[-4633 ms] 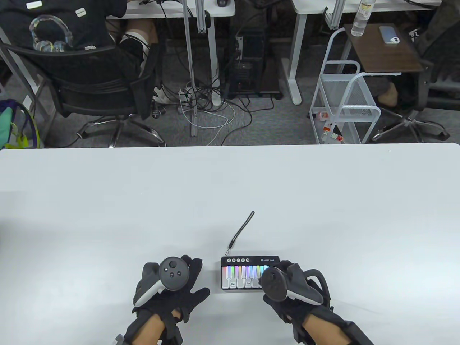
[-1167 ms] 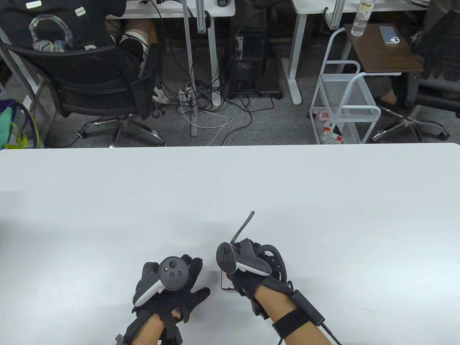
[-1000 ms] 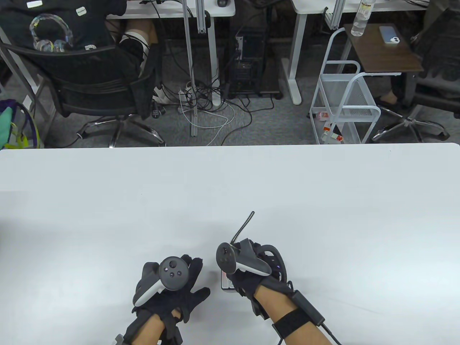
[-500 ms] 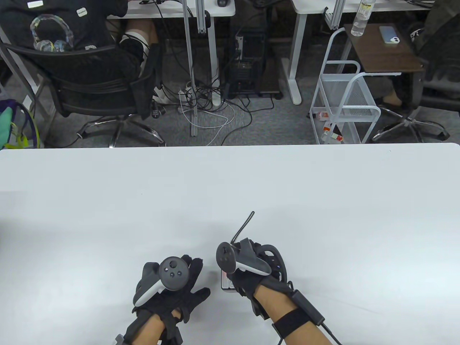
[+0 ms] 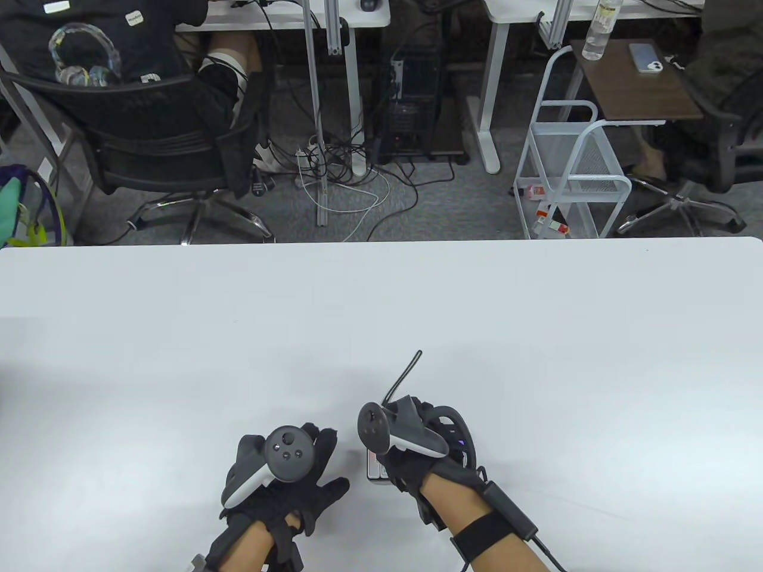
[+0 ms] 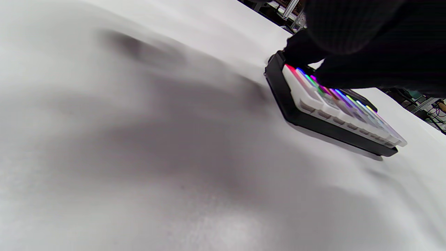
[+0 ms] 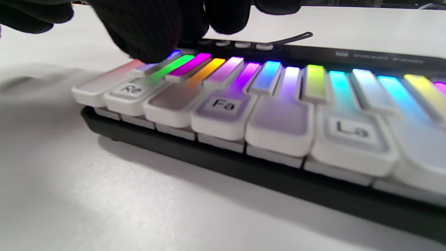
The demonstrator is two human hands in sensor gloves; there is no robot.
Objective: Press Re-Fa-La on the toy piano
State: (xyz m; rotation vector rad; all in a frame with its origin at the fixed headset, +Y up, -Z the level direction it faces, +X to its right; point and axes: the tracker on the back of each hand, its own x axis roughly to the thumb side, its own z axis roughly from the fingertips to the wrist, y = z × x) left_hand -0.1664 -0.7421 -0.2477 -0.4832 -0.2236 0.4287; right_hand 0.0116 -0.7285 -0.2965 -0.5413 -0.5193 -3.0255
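The toy piano (image 7: 264, 115) has lit rainbow keys with white keys marked Re (image 7: 127, 89), Fa (image 7: 223, 104) and La (image 7: 350, 129). In the table view my right hand (image 5: 411, 465) covers nearly all of it; only its left end (image 5: 373, 469) shows. In the right wrist view one gloved fingertip (image 7: 150, 45) is down on the back part of the Re key, by the small raised key beside it. Fa and La are untouched. My left hand (image 5: 298, 476) lies flat on the table left of the piano, fingers spread, holding nothing. The piano also shows in the left wrist view (image 6: 331, 111).
The piano's black wrist strap (image 5: 405, 372) lies on the white table (image 5: 179, 333), running away from the piano's back edge. Beyond the table's far edge are an office chair (image 5: 155, 143) and a white wire cart (image 5: 566, 179).
Since 4.6 s ago my right hand has moved left from the piano's right end to over its left end. Over the last second neither hand has visibly moved.
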